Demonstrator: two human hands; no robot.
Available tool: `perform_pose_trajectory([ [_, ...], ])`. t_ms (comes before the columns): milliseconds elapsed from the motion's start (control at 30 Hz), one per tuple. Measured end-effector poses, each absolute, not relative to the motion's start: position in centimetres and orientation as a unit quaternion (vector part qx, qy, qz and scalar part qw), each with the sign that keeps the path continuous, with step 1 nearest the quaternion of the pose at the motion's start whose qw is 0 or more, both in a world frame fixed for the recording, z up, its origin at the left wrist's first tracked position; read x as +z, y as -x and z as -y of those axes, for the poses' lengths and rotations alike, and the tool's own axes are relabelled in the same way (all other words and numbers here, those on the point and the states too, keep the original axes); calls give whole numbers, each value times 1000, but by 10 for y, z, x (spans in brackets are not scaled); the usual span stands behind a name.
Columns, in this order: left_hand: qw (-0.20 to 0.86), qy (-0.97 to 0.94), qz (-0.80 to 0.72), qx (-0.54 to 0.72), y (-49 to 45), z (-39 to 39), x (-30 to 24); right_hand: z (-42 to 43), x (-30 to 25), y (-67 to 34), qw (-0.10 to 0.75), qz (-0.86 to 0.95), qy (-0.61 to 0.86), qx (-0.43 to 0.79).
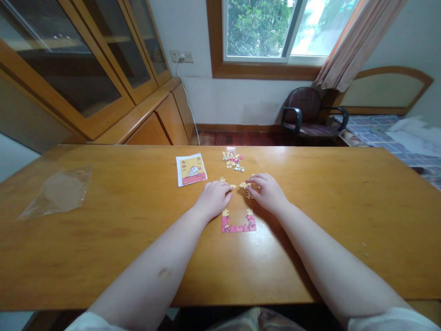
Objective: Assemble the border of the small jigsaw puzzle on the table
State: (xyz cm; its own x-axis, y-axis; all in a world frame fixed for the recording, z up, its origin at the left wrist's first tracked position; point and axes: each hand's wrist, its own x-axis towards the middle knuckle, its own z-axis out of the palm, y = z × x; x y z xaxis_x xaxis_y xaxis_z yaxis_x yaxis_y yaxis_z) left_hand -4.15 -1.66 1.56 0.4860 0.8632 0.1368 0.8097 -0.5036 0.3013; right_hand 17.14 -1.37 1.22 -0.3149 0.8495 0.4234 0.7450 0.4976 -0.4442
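My left hand [214, 197] rests on the wooden table [103, 230], fingers curled, fingertips pinching a small yellow jigsaw piece [233, 186]. Beside it my right hand [269, 191] is curled too, its fingertips on another yellow piece [244, 185]. Just below both hands lies a partly joined pink and yellow puzzle border [239, 223], shaped like a U. A heap of loose pieces [233, 161] lies beyond the hands. A printed picture card [191, 169] lies to the left of the heap.
A clear plastic bag [58, 191] lies at the table's left. Glass-fronted wooden cabinets [86, 69] stand at the left. A dark armchair [308, 115] sits under the window. A bed [396, 133] is at the far right.
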Motion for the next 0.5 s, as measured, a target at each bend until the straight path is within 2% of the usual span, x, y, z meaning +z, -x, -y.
perform_pose_trajectory([
  [200, 111, -852, -488, 153, 42, 16, 15, -5, 14, -163, 268, 811, 505, 121],
  [500, 106, -852, -488, 154, 43, 17, 15, -15, -3, -159, 250, 835, 483, 81],
])
